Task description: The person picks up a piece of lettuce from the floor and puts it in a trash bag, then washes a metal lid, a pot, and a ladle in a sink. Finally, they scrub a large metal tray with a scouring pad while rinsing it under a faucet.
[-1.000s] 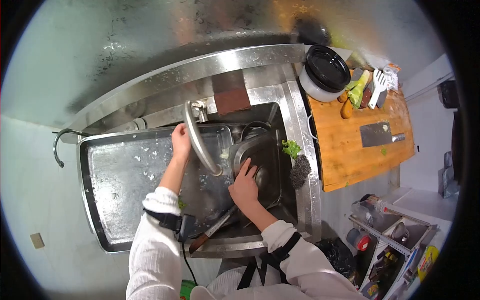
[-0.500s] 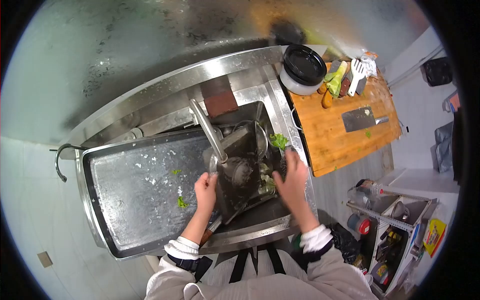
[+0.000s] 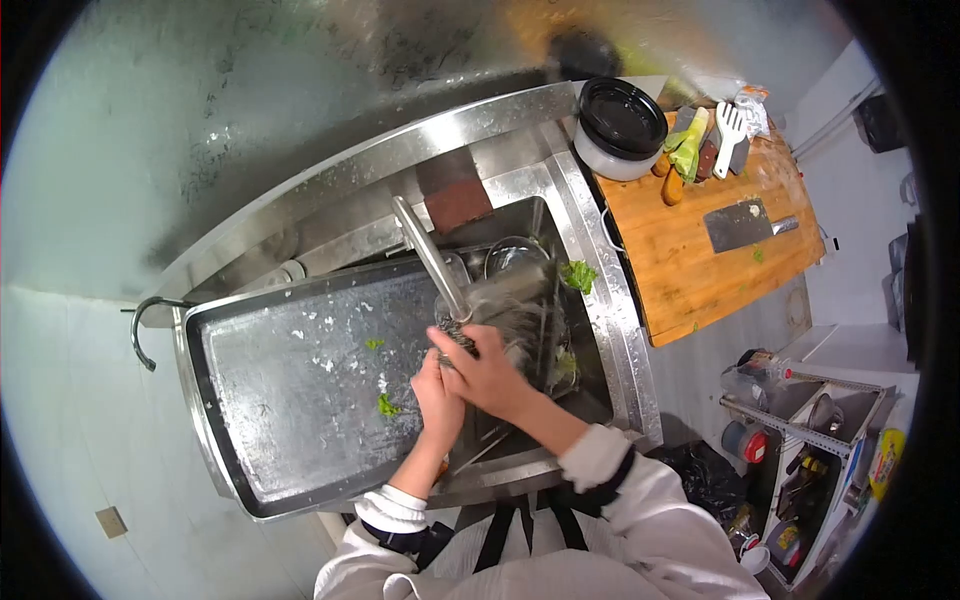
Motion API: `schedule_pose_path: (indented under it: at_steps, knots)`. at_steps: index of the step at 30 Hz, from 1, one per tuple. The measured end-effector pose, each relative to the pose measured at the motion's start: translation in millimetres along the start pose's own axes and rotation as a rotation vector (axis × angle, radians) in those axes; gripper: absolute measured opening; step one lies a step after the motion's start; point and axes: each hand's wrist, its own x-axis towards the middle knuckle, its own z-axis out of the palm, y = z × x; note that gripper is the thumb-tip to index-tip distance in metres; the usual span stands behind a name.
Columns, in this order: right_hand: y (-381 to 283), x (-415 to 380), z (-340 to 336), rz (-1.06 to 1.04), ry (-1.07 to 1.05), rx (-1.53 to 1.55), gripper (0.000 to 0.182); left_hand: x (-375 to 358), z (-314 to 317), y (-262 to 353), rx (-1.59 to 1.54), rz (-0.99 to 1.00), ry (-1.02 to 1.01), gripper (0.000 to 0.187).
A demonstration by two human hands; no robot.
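Observation:
At the sink (image 3: 632, 375), my right hand (image 3: 485, 375) is closed on a dark, wiry steel wool scrubber (image 3: 457, 343), just below the faucet (image 3: 432, 255) spout. My left hand (image 3: 438, 402) is closed right beside it, touching it. The left fingers are partly hidden; they appear to grip the near side of a dark metal pan (image 3: 515, 318), which is smeared by motion. A round clear bowl (image 3: 515, 257) sits behind the pan in the basin. Scraps of leafy greens (image 3: 565, 370) lie on the right of the basin.
A large metal tray (image 3: 300, 400) with white bits and green scraps covers the left side. More greens (image 3: 578, 276) lie on the sink rim. At right, a wooden board (image 3: 680, 280) carries a cleaver (image 3: 738, 226), a white slotted spatula (image 3: 730, 135) and a black-lidded tub (image 3: 620, 125).
My right hand has moved left from the right sink rim to the faucet, now with the steel wool scrubber in it. The pan has shifted and blurred. The view has shifted slightly.

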Motion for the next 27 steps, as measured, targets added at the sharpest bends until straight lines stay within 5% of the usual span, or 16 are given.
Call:
schedule_pose_path:
  at_steps: [4,6,10,12,14,15,18,19,20,22,27]
  knots:
    - [33,34,22,0.083,-0.009,-0.091,0.041,11,-14,-6,0.119,-0.089,-0.034,0.026]
    - [65,43,23,0.328,0.391,-0.168,0.041,7,-21,-3,0.194,-0.113,-0.062,0.026]
    - [43,37,21,0.202,0.286,-0.194,0.042,4,-24,-28,0.22,-0.093,-0.112,0.031]
    - [26,41,21,0.305,0.227,0.336,0.033,6,-28,-33,0.183,-0.141,-0.087,0.033]
    - [92,35,25,0.069,0.229,-0.062,0.028,10,-35,-18,0.18,-0.176,-0.086,0.031]
    - [108,33,22,0.168,0.344,-0.161,0.026,9,-40,-18,0.139,-0.16,-0.082,0.03]
    - [56,40,19,0.227,0.179,0.022,0.026,13,-41,-17,0.143,-0.171,-0.112,0.026]
    - [29,37,49,0.307,0.393,0.759,0.034,13,-38,-18,0.096,-0.216,-0.103,0.026]
    - [22,34,36,0.061,0.093,-0.045,0.044,13,-36,-19,0.053,-0.262,-0.098,0.026]
    - [25,40,26,0.045,0.172,0.21,0.051,12,-40,-20,0.052,-0.257,-0.085,0.026]
    - [135,13,9,0.333,0.21,-0.169,0.047,15,-62,-39,-0.159,-0.315,0.001,0.026]
